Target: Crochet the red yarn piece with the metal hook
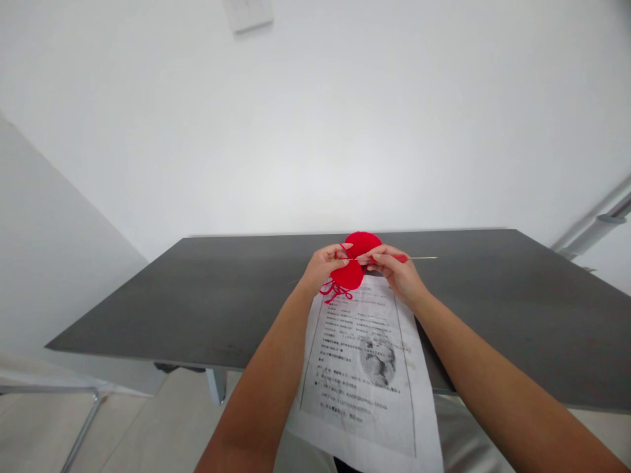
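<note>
My left hand (323, 268) is closed on a round red crocheted piece (349, 276), pinching its upper edge between thumb and fingers. Red yarn runs up over the left fingers, and loose yarn loops (338, 291) dangle below them. In my right hand (401, 276) is a thin crochet hook (421, 257) with a red grip, held closed in the fingertips. Its metal end sticks out to the right, while the other end points at the edge of the piece. Just behind both hands lies a red ball of yarn (363, 242), partly covered by the fingers.
A printed paper sheet (355, 420) with a dark picture lies under my forearms, hanging over the front edge of the dark grey table (236, 282). A white wall (305, 131) stands behind the table. Metal tubing (81, 430) shows at lower left.
</note>
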Demonstrator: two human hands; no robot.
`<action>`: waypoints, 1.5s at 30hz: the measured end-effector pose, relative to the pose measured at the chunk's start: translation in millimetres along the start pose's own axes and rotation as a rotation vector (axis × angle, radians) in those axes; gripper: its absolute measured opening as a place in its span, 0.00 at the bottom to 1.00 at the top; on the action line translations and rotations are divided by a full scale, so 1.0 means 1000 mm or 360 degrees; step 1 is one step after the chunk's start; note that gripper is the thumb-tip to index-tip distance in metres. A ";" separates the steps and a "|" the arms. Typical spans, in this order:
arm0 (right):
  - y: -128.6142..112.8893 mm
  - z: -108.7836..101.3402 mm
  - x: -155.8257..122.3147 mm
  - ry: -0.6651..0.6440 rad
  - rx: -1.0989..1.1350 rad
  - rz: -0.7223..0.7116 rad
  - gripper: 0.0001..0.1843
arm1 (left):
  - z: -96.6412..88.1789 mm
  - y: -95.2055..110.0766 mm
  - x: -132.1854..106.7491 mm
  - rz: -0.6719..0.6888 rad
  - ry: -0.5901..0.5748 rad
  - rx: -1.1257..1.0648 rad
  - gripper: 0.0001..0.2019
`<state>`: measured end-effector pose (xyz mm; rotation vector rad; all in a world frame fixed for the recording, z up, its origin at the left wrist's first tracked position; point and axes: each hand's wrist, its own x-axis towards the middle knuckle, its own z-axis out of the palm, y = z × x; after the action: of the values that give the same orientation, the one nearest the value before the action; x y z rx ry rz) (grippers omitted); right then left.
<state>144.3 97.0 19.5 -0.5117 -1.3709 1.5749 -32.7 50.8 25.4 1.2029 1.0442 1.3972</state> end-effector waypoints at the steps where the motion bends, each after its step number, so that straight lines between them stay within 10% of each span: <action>1: -0.001 0.000 0.000 -0.0004 0.0005 0.0003 0.05 | 0.000 0.000 0.000 -0.0006 -0.0001 0.0003 0.24; 45: 0.005 0.004 -0.004 -0.0108 -0.0338 -0.0179 0.11 | -0.003 -0.004 0.005 0.0118 0.0152 0.0306 0.21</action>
<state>141.0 92.3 15.3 -0.5026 -1.6016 1.3748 -35.0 56.0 22.0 1.3359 1.2344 1.4488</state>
